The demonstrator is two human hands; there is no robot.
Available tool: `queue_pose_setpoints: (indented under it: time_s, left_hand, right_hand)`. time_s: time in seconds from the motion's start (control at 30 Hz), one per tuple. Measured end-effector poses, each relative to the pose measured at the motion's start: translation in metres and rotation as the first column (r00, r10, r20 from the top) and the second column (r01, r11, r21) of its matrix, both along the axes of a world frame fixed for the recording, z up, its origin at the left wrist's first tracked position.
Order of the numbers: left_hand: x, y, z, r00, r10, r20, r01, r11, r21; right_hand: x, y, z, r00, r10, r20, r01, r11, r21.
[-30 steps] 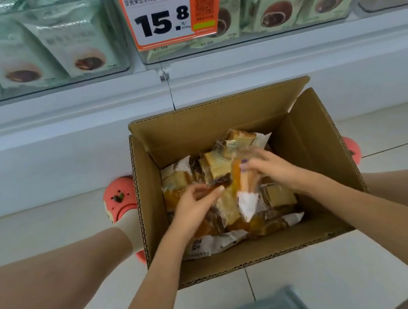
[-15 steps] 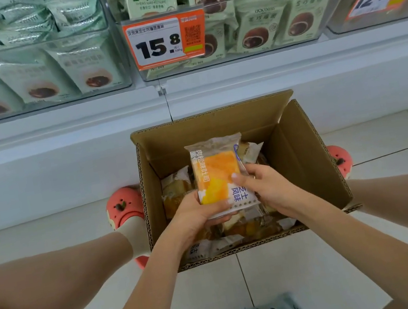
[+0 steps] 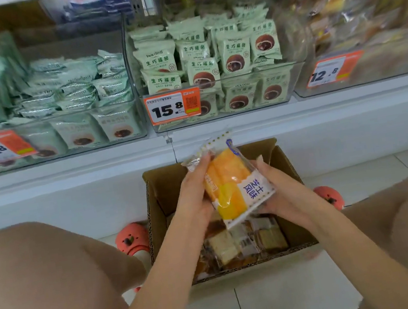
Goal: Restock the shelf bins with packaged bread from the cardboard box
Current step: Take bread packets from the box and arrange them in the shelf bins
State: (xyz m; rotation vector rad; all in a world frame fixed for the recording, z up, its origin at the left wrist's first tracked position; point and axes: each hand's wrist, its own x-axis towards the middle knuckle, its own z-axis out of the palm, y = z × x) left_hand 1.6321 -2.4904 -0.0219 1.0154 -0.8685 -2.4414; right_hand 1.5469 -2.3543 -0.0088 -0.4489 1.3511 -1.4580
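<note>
Bread packet now lifted higher, clear above cardboard box, tilted toward shelf bins. Left hand grips its left side, right hand cradles lower right corner. More packets remain at box bottom. Likely next: into a bin.

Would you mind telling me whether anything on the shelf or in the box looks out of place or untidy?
The left bin stands out: its green packets lie flat in a jumbled heap, while those in the middle bin stand upright in rows. The bread pack held in both hands looks intact.
</note>
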Motion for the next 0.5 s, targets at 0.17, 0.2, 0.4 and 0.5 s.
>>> queue_pose_setpoints:
  time_s: [0.17,0.2,0.4,0.5]
  left_hand:
    - [-0.036,0.002,0.078,0.982,-0.064,-0.175,0.036,0.986,-0.161]
    - [-0.046,0.001,0.095,0.978,-0.083,-0.193,0.043,0.978,-0.205]
    - [-0.101,-0.027,0.216,0.984,-0.085,-0.155,-0.043,0.734,-0.678]
    - [-0.132,-0.046,0.275,0.99,-0.097,-0.103,-0.074,0.264,-0.962]
  right_hand:
    - [-0.019,0.003,0.069,0.974,-0.226,-0.008,0.221,0.96,-0.172]
    - [-0.027,0.004,0.087,0.968,-0.246,-0.042,0.234,0.954,-0.185]
    - [-0.108,0.003,0.225,0.821,-0.421,-0.386,0.31,0.896,-0.317]
    - [-0.155,-0.003,0.305,0.587,-0.531,-0.611,0.362,0.847,-0.388]
